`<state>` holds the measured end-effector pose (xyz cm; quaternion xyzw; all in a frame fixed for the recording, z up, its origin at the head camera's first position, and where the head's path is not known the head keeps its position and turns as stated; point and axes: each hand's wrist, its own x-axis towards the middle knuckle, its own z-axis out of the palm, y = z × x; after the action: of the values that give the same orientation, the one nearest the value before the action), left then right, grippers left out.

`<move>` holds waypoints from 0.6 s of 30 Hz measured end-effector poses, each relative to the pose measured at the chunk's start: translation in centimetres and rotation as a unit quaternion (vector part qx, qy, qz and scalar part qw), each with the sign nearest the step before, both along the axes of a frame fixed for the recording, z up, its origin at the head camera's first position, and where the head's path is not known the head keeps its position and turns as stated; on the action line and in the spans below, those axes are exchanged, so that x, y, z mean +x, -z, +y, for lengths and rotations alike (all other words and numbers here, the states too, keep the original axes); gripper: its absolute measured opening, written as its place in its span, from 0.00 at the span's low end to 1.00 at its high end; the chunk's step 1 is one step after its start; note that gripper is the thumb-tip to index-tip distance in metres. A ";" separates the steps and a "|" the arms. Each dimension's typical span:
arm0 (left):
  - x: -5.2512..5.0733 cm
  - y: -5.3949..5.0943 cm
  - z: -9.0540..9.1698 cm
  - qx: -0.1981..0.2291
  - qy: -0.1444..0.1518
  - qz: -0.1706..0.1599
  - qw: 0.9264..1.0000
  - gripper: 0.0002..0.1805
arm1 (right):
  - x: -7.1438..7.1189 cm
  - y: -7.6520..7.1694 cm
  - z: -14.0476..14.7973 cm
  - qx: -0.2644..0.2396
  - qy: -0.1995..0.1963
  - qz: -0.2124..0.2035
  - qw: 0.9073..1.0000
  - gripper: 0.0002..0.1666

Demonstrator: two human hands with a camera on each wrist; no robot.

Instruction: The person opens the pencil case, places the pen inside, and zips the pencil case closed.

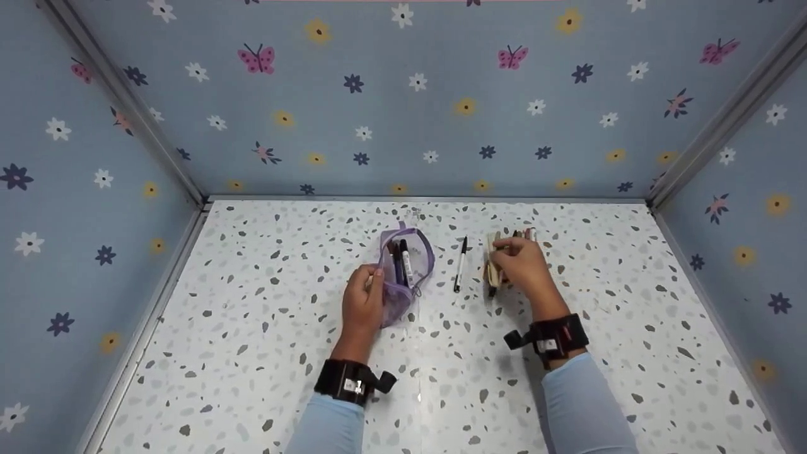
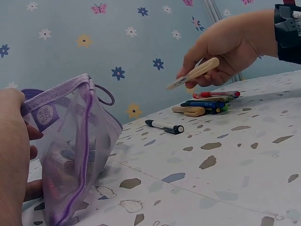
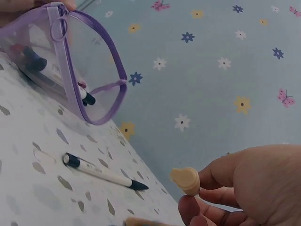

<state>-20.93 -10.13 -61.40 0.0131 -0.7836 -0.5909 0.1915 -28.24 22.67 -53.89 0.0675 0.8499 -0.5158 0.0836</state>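
My left hand (image 1: 363, 302) grips the side of a see-through purple mesh pencil pouch (image 1: 396, 308), whose zipped mouth gapes. Several pens (image 1: 406, 265) lie inside it. Raised above the table, my right hand (image 1: 523, 263) pinches a beige pen (image 2: 202, 69) with a clip between thumb and fingers; the right wrist view shows its rounded end. Under that hand lies a small pile of pens (image 2: 209, 104), among them blue, red and beige ones, partly hidden from the head view. A white pen with black ends (image 1: 461, 265) lies alone between pouch and pile.
The speckled white tabletop (image 1: 265, 366) is bounded by blue panels (image 1: 416, 126) printed with flowers and butterflies at the back and both sides. Metal strips (image 1: 441, 200) run along the panel edges. Each wrist wears a black strapped camera (image 1: 558, 337).
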 end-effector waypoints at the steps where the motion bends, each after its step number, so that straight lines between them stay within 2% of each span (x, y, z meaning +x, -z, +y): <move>1: 0.0 0.0 0.0 -0.002 -0.001 0.000 1.000 0.11 | 0.0 -0.2 -0.6 0.000 -0.011 0.004 1.000 0.25; 5: 0.0 0.1 0.0 -0.016 -0.010 0.007 1.000 0.11 | -0.2 -0.7 -3.4 0.004 -0.053 0.014 0.999 0.23; 13: 0.0 0.1 0.1 -0.022 -0.012 0.018 1.000 0.10 | -0.7 -1.3 -8.9 -0.012 -0.133 -0.005 0.991 0.19; 18: 0.0 0.0 0.0 -0.031 -0.014 0.022 0.999 0.10 | -1.1 -1.1 -11.7 -0.004 -0.161 -0.004 0.987 0.20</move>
<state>-20.97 -10.15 -61.45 0.0047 -0.7969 -0.5638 0.2171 -29.36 10.93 -52.77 -0.0684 0.8473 -0.4988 0.1692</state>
